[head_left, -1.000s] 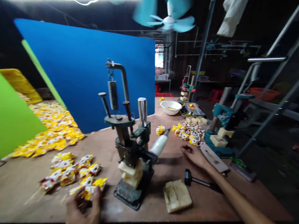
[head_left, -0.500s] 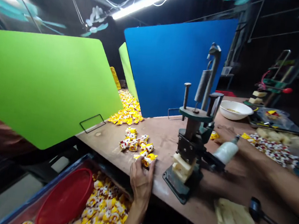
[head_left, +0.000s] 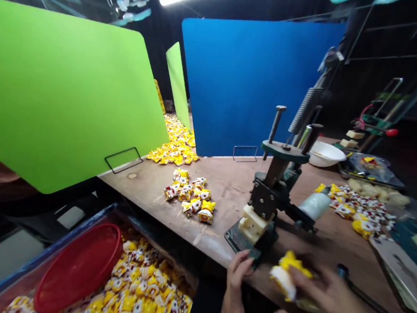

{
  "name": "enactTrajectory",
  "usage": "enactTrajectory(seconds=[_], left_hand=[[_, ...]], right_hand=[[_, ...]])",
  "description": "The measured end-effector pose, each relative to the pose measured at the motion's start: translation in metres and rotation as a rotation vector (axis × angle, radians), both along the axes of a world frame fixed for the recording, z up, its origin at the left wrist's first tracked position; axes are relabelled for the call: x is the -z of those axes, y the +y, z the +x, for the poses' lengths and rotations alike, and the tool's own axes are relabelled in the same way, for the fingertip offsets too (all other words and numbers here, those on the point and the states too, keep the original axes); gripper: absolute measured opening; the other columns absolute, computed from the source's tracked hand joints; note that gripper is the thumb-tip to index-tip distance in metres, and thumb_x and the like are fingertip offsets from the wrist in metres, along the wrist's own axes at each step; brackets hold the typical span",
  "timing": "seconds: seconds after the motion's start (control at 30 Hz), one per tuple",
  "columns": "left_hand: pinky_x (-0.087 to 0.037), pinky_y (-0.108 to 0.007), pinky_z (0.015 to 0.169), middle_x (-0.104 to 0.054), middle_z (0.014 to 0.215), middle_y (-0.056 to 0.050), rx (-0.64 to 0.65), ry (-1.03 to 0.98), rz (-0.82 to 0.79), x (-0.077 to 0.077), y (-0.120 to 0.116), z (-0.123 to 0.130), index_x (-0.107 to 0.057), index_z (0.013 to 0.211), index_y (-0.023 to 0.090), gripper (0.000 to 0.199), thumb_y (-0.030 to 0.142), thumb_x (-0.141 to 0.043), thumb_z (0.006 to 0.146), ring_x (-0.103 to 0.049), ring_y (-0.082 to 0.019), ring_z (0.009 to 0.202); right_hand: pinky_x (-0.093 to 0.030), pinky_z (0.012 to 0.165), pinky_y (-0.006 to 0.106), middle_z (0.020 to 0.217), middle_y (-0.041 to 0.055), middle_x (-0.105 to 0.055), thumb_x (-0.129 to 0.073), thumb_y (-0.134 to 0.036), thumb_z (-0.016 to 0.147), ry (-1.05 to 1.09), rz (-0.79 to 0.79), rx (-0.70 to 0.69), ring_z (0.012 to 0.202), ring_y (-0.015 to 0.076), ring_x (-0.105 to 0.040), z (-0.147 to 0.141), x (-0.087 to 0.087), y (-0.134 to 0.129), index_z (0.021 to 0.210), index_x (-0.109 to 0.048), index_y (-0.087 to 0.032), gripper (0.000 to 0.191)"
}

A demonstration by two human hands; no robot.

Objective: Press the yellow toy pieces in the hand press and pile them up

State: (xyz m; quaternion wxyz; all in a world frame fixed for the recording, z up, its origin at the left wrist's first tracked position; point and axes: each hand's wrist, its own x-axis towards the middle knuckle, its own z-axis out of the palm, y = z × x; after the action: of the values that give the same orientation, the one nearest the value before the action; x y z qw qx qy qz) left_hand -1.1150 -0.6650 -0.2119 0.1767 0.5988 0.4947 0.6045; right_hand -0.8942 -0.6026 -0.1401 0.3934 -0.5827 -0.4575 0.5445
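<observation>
My right hand point(head_left: 323, 290) grips a small yellow-and-white plastic figure part point(head_left: 289, 275) in front of the hand press, its outline blurred by motion. My left hand point(head_left: 241, 297) is beside the table edge with thumb and fingers spread apart, nothing in it. Its fingertips are close to the base of the green hand press point(head_left: 270, 187); I cannot tell if they touch it. In the press sits a cream-coloured mould block point(head_left: 252, 224). Several finished-looking yellow-and-white figures point(head_left: 192, 194) lie in a cluster on the table left of the press.
A bin point(head_left: 105, 210) full of figures, with a red oval basket point(head_left: 82, 267) on top, stands below the table's left edge. Green point(head_left: 66, 98) and blue point(head_left: 251, 92) boards stand behind. To the right are loose parts point(head_left: 366, 206), a white bowl point(head_left: 326, 154) and a black lever point(head_left: 374, 305).
My left hand has left the figure cluster and moved right to the press base. My right hand has come from behind the press to the front, carrying a figure part. The view has shifted.
</observation>
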Motion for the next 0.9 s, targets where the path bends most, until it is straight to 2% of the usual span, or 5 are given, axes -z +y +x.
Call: enactTrajectory(seconds=[0.2,0.5,0.6,0.73,0.9], left_hand=[[-0.069,-0.044,0.101,-0.078,0.134,-0.014,-0.067,-0.179,-0.075,-0.01,0.029,-0.017,-0.063,0.144,0.026,0.052,0.036,-0.081,0.096,-0.081,-0.029,0.117],[-0.062,-0.044,0.104,-0.08,0.125,-0.012,-0.146,-0.023,-0.116,-0.044,0.084,-0.013,-0.073,0.132,0.023,0.04,0.046,-0.076,0.099,-0.078,-0.031,0.115],[-0.059,-0.049,0.108,-0.077,0.128,-0.015,-0.16,-0.017,-0.175,-0.041,0.091,-0.004,-0.069,0.13,0.021,0.04,0.044,-0.075,0.099,-0.075,-0.033,0.121],[-0.059,-0.049,0.112,-0.067,0.146,-0.021,-0.09,-0.118,-0.166,-0.028,0.098,0.004,-0.042,0.155,0.02,0.09,0.043,-0.092,0.082,-0.071,-0.034,0.133],[-0.063,-0.044,0.1,-0.074,0.133,-0.016,-0.153,-0.166,-0.277,-0.02,0.101,0.01,-0.023,0.167,0.027,0.111,0.044,-0.092,0.083,-0.078,-0.031,0.118]], right_hand=[[-0.067,0.09,0.037,0.114,0.0123,-0.082,-0.087,-0.078,0.075,0.205,0.101,-0.166,0.103,0.0304,-0.08,-0.088,-0.003,0.003,0.112,-0.079,-0.022,0.067],[-0.066,0.076,0.036,0.098,0.0089,-0.082,-0.088,-0.073,0.077,0.096,0.074,-0.058,0.086,0.0264,-0.077,-0.014,-0.002,-0.003,0.112,-0.084,-0.024,0.061],[-0.064,0.085,0.032,0.111,0.0104,-0.082,-0.094,-0.064,0.075,0.188,0.192,0.178,0.095,0.0243,-0.077,0.018,-0.017,0.023,0.112,-0.083,-0.021,0.058],[-0.065,0.087,0.036,0.105,0.0123,-0.079,-0.076,-0.068,0.092,0.573,0.094,0.244,0.095,0.0244,-0.075,0.044,-0.058,0.096,0.101,-0.076,-0.02,0.049],[-0.061,0.068,0.038,0.068,0.0031,-0.06,-0.049,-0.087,0.098,0.678,0.32,0.081,0.067,0.0211,-0.064,0.012,-0.171,0.138,0.077,-0.057,-0.025,0.065]])
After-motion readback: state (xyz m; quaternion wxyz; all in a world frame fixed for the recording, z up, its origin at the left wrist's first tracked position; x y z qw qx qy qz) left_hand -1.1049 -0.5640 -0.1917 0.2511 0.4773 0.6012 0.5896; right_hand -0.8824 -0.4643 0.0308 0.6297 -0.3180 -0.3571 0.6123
